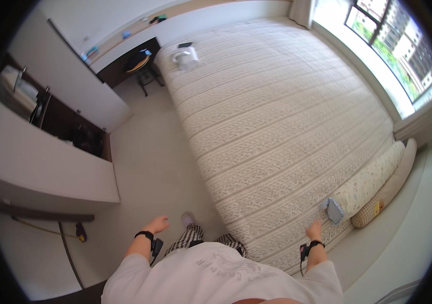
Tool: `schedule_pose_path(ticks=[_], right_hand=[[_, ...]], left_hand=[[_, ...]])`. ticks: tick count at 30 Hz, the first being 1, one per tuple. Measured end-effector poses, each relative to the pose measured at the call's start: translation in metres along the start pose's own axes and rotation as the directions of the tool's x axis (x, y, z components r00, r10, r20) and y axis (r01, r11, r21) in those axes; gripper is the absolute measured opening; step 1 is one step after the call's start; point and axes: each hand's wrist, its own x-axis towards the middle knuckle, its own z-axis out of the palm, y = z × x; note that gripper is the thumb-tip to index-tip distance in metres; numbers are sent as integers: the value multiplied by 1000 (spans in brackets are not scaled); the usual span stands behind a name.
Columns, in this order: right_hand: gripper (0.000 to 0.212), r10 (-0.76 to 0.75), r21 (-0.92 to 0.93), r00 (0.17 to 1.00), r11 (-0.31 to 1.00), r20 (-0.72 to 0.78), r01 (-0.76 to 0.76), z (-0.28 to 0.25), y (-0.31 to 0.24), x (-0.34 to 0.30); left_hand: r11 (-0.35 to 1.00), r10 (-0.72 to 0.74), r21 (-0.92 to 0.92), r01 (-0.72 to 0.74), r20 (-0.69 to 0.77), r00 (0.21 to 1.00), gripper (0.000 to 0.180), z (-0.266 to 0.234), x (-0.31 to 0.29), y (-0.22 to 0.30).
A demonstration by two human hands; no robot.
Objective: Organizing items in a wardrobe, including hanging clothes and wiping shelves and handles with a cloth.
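Note:
My left hand [157, 224] hangs over the floor left of the bed, its fingers loosely bent and apart with nothing in them. Over the bed's near right part is my right hand [314, 231], fingers curled in and no object visible in it. Just beyond it lies a long cream bolster [365, 181] with a floral print and a blue ruffled end; I cannot tell whether the hand touches it. A thinner beige checked bolster [385, 195] lies alongside, next to the wall. The mattress [276, 116] has a cream striped, patterned cover. Both wrists wear black straps with small devices.
A white jug-like object [185, 58] and a dark flat object [185, 44] rest on the bed's far left corner. A stool [144, 68] stands beyond the floor strip [150, 147]. An open wardrobe [49, 147] lines the left, a window [398, 45] the far right.

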Motion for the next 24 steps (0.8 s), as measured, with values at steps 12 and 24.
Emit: schedule_pose_path(ticks=[12, 24], right_hand=[[27, -159, -222, 604, 833, 781, 506, 168, -111, -93], [28, -416, 86, 769, 898, 486, 432, 44, -373, -16]], left_hand=[[954, -142, -274, 121, -59, 988, 46, -3, -39, -151], [847, -322, -488, 213, -151, 935, 46, -5, -82, -160]])
